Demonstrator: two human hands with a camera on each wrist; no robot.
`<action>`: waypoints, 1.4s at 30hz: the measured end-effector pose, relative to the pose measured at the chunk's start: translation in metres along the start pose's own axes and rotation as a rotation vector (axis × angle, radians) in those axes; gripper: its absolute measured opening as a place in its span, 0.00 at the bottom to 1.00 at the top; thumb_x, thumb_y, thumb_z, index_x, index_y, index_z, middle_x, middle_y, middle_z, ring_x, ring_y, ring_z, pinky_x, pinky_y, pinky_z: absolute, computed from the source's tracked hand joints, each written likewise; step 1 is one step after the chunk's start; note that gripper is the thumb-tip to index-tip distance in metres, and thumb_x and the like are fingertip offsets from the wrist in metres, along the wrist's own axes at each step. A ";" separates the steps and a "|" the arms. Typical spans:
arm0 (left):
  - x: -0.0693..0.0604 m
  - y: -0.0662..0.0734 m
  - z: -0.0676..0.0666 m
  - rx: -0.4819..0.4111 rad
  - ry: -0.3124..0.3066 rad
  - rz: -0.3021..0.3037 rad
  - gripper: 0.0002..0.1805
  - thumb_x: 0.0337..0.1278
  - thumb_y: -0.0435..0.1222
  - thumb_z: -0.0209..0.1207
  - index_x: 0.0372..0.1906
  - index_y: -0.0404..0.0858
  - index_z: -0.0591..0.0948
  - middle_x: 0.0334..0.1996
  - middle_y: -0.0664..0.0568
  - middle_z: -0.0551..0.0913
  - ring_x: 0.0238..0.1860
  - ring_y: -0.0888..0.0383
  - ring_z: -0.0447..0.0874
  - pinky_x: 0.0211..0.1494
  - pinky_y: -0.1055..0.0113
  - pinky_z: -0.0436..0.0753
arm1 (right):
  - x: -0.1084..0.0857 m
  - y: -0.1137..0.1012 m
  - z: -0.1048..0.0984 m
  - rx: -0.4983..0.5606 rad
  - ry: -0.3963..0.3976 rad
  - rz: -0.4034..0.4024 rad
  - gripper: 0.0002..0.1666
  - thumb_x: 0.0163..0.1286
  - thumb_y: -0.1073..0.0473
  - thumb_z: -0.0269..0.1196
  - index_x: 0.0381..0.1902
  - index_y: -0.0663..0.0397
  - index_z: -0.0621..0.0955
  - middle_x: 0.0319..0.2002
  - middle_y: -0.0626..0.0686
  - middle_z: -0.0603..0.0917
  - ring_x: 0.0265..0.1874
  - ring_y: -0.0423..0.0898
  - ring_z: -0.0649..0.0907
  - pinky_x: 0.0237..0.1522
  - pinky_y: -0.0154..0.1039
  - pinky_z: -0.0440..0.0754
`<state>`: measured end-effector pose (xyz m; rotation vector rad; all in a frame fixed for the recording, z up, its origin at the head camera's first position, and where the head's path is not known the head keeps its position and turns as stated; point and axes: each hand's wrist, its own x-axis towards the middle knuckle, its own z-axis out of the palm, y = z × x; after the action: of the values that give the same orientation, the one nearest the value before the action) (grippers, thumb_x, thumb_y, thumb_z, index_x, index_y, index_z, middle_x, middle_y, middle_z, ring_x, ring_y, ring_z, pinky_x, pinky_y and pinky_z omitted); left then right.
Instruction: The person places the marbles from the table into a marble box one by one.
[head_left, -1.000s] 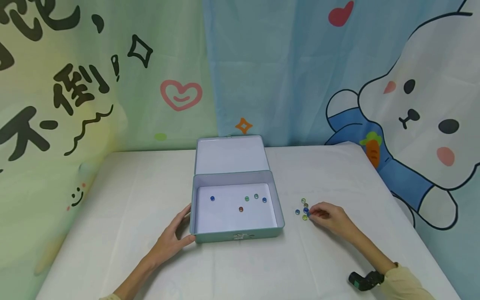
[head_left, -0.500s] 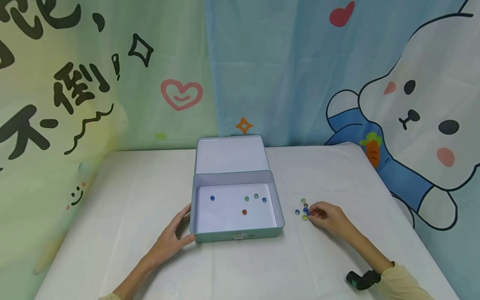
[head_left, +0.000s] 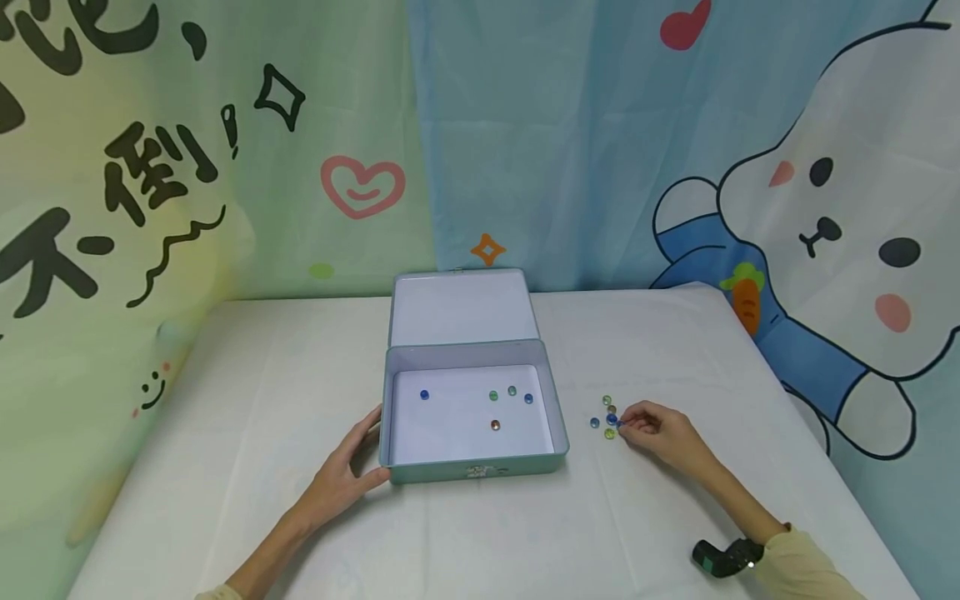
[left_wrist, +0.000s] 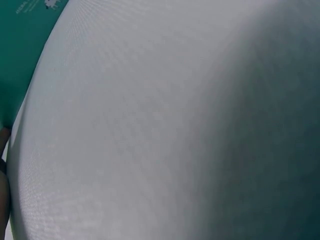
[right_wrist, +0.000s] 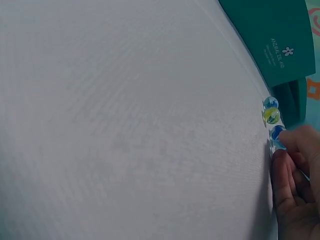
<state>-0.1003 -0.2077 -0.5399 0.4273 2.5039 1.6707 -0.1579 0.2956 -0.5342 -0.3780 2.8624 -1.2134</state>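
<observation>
Saw amber marble (head_left: 495, 425) rolled rightward in box (head_left: 420, 474); five inside, several marbles (head_left: 609, 434) remaining on desk (head_left: 465, 542); noted left hand (head_left: 341, 486) spread against box, right hand (head_left: 666, 435) pinching blue marble (head_left: 619, 425).

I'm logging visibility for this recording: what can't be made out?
Head: blue marble at the right hand, partly covered by fingers.
Left wrist: left hand, mostly cut off by left edge.
Right wrist: box's inside, hidden by its wall; smallest lettering, too small.

The right grip (right_wrist: 298, 184) pinches a light-blue marble (right_wrist: 278, 144) beside other marbles (right_wrist: 271, 116).
</observation>
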 end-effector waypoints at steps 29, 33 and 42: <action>-0.001 -0.001 0.001 -0.011 -0.013 0.003 0.49 0.54 0.35 0.67 0.76 0.61 0.53 0.76 0.50 0.58 0.71 0.39 0.64 0.70 0.32 0.59 | 0.000 0.007 -0.003 0.130 -0.047 0.153 0.15 0.65 0.57 0.66 0.43 0.63 0.81 0.35 0.55 0.83 0.28 0.34 0.78 0.31 0.27 0.79; -0.001 -0.001 0.000 -0.015 -0.011 0.000 0.49 0.53 0.35 0.67 0.75 0.61 0.53 0.76 0.52 0.58 0.71 0.39 0.64 0.69 0.32 0.59 | 0.001 0.008 -0.003 0.126 -0.047 0.160 0.15 0.65 0.56 0.66 0.44 0.63 0.81 0.36 0.56 0.83 0.28 0.34 0.78 0.31 0.27 0.79; -0.001 -0.004 -0.001 0.004 -0.005 0.004 0.49 0.54 0.35 0.67 0.75 0.61 0.53 0.76 0.54 0.59 0.70 0.41 0.65 0.70 0.35 0.61 | 0.002 0.006 -0.004 0.130 -0.064 0.161 0.16 0.65 0.56 0.66 0.44 0.63 0.81 0.37 0.57 0.83 0.29 0.34 0.78 0.32 0.27 0.80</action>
<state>-0.1001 -0.2102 -0.5432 0.4366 2.5052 1.6644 -0.1615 0.3025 -0.5356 -0.1759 2.6821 -1.3222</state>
